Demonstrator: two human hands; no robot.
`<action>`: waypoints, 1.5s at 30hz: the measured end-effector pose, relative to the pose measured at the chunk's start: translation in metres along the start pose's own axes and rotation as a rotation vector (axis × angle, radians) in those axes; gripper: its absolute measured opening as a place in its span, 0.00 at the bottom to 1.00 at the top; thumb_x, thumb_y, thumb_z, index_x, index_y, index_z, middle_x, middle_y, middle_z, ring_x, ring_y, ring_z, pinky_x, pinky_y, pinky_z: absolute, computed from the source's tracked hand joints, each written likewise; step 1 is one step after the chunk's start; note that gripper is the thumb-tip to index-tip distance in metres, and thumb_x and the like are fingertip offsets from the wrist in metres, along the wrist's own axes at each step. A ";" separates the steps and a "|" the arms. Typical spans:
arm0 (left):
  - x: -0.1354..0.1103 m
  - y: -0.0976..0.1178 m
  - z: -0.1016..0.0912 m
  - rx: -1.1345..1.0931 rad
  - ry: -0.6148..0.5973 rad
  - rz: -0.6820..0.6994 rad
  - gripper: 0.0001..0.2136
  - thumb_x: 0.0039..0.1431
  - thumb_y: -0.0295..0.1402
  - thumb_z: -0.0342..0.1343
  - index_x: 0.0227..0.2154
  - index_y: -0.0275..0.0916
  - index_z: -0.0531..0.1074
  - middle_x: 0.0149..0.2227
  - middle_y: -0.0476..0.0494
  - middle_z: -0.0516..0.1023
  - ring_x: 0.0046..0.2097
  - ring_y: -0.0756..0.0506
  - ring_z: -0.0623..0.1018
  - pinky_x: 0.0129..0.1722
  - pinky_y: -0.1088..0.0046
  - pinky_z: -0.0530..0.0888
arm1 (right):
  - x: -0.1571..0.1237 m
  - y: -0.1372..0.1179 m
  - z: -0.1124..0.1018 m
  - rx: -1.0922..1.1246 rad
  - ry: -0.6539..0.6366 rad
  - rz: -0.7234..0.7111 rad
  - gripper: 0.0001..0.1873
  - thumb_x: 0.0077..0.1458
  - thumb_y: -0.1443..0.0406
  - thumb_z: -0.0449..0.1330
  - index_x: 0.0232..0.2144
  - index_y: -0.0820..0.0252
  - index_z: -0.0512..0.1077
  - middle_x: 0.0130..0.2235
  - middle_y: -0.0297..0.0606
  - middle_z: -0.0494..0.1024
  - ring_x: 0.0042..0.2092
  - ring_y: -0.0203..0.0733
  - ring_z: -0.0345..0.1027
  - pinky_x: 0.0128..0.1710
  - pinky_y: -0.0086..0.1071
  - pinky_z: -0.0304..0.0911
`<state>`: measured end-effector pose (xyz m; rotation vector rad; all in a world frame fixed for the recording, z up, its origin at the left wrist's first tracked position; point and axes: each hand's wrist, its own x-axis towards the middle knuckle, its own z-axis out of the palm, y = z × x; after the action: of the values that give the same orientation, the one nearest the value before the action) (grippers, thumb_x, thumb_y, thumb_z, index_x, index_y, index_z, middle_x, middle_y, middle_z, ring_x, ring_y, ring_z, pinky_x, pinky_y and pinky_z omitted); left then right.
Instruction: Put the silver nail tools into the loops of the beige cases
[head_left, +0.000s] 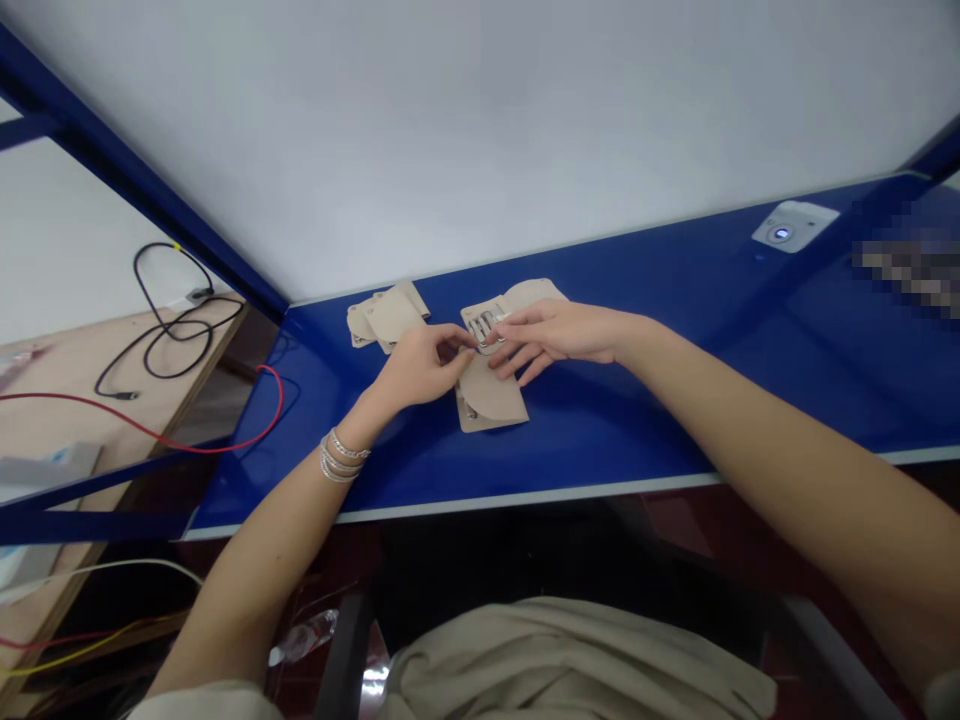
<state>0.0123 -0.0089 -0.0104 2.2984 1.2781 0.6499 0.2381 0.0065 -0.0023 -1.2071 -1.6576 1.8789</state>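
My left hand (pixel 424 365) and my right hand (pixel 555 335) meet over a beige cardboard card with small silver metal clips (pixel 481 325), which lies at the middle of the blue tabletop. The left fingertips pinch its lower left edge. The right fingers lie spread across its right part, partly hiding it. Just below, a rounded beige card (pixel 491 397) lies partly under my hands. A loose pile of similar beige cards (pixel 388 315) sits to the left, a little beyond my left hand. Several silver bracelets (pixel 340 458) circle my left wrist.
The blue table (pixel 600 400) has a pale edge near me, and a white panel (pixel 465 130) rises behind it. A small white device with a lit blue ring (pixel 791 226) sits at the far right. Black and red cables (pixel 172 340) lie on a wooden surface to the left.
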 end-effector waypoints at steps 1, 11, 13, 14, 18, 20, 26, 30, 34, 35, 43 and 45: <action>0.000 -0.002 -0.001 0.011 -0.009 -0.006 0.12 0.55 0.33 0.55 0.39 0.35 0.80 0.31 0.45 0.81 0.30 0.48 0.76 0.33 0.73 0.71 | 0.000 0.000 0.000 -0.008 -0.002 0.001 0.17 0.62 0.57 0.59 0.48 0.64 0.72 0.49 0.54 0.80 0.47 0.50 0.78 0.42 0.39 0.78; 0.003 -0.012 -0.007 0.106 -0.144 -0.103 0.12 0.52 0.32 0.57 0.39 0.36 0.80 0.34 0.44 0.82 0.30 0.48 0.75 0.33 0.72 0.72 | 0.000 0.003 -0.003 -0.048 -0.047 -0.030 0.20 0.56 0.57 0.65 0.46 0.66 0.74 0.50 0.54 0.79 0.49 0.50 0.77 0.42 0.36 0.78; 0.004 -0.014 -0.008 0.112 -0.149 -0.105 0.12 0.52 0.32 0.58 0.39 0.36 0.80 0.34 0.44 0.82 0.30 0.48 0.75 0.33 0.72 0.72 | 0.000 0.002 -0.002 -0.047 -0.043 -0.033 0.20 0.55 0.57 0.66 0.46 0.66 0.75 0.50 0.53 0.80 0.49 0.50 0.77 0.42 0.36 0.78; 0.004 -0.015 -0.008 0.116 -0.151 -0.106 0.12 0.52 0.33 0.58 0.39 0.36 0.80 0.34 0.44 0.82 0.30 0.48 0.75 0.33 0.72 0.72 | 0.000 0.002 -0.002 -0.047 -0.042 -0.036 0.20 0.55 0.57 0.66 0.46 0.66 0.75 0.50 0.53 0.80 0.49 0.50 0.77 0.42 0.36 0.78; 0.005 -0.017 -0.007 0.123 -0.150 -0.114 0.11 0.51 0.33 0.60 0.37 0.36 0.80 0.34 0.43 0.82 0.29 0.48 0.75 0.33 0.71 0.73 | 0.000 0.003 -0.003 -0.054 -0.037 -0.046 0.20 0.55 0.57 0.67 0.45 0.64 0.75 0.50 0.52 0.80 0.48 0.49 0.78 0.41 0.36 0.78; 0.005 -0.016 -0.007 0.128 -0.146 -0.122 0.11 0.51 0.34 0.60 0.37 0.36 0.80 0.34 0.42 0.82 0.30 0.47 0.76 0.34 0.70 0.73 | 0.001 0.004 -0.003 -0.064 -0.033 -0.049 0.20 0.53 0.58 0.68 0.45 0.64 0.76 0.47 0.51 0.81 0.48 0.49 0.78 0.40 0.36 0.78; 0.004 -0.014 -0.003 0.140 -0.143 -0.133 0.11 0.53 0.33 0.58 0.38 0.36 0.80 0.35 0.42 0.82 0.30 0.46 0.76 0.36 0.69 0.74 | 0.011 0.011 0.008 -0.173 0.107 -0.173 0.16 0.54 0.62 0.66 0.44 0.64 0.76 0.44 0.47 0.81 0.37 0.42 0.78 0.32 0.33 0.76; 0.004 -0.014 -0.001 0.103 -0.152 -0.155 0.11 0.52 0.31 0.58 0.37 0.35 0.80 0.32 0.42 0.81 0.29 0.47 0.75 0.34 0.70 0.73 | 0.017 0.017 0.017 -0.384 0.190 -0.253 0.17 0.52 0.64 0.64 0.45 0.64 0.76 0.43 0.44 0.81 0.29 0.36 0.73 0.27 0.30 0.71; 0.003 -0.010 0.001 0.105 -0.168 -0.141 0.09 0.53 0.29 0.57 0.35 0.35 0.79 0.30 0.44 0.79 0.29 0.47 0.74 0.34 0.70 0.72 | 0.020 0.018 0.022 -0.593 0.238 -0.372 0.16 0.52 0.63 0.63 0.43 0.63 0.78 0.42 0.42 0.82 0.37 0.39 0.74 0.35 0.31 0.68; 0.003 -0.009 0.001 0.108 -0.161 -0.129 0.09 0.53 0.29 0.57 0.35 0.36 0.79 0.30 0.44 0.80 0.30 0.47 0.74 0.35 0.69 0.72 | 0.020 0.018 0.022 -0.619 0.246 -0.395 0.15 0.52 0.63 0.62 0.42 0.62 0.79 0.42 0.41 0.82 0.39 0.40 0.74 0.37 0.30 0.67; 0.001 -0.006 0.010 -0.122 -0.116 -0.097 0.09 0.55 0.29 0.55 0.38 0.36 0.76 0.35 0.43 0.81 0.30 0.49 0.76 0.30 0.73 0.72 | 0.019 0.017 0.021 -0.742 0.235 -0.383 0.15 0.52 0.56 0.63 0.33 0.62 0.81 0.31 0.39 0.82 0.31 0.38 0.70 0.32 0.30 0.60; 0.001 -0.006 0.011 -0.188 -0.120 -0.113 0.09 0.54 0.29 0.56 0.38 0.35 0.75 0.35 0.42 0.81 0.30 0.49 0.76 0.29 0.74 0.72 | 0.017 0.015 0.022 -0.771 0.226 -0.363 0.15 0.53 0.56 0.62 0.31 0.63 0.81 0.30 0.38 0.81 0.29 0.37 0.68 0.31 0.30 0.59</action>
<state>0.0158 -0.0065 -0.0225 2.0656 1.2264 0.5598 0.2156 0.0019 -0.0240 -1.1923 -2.3512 0.8586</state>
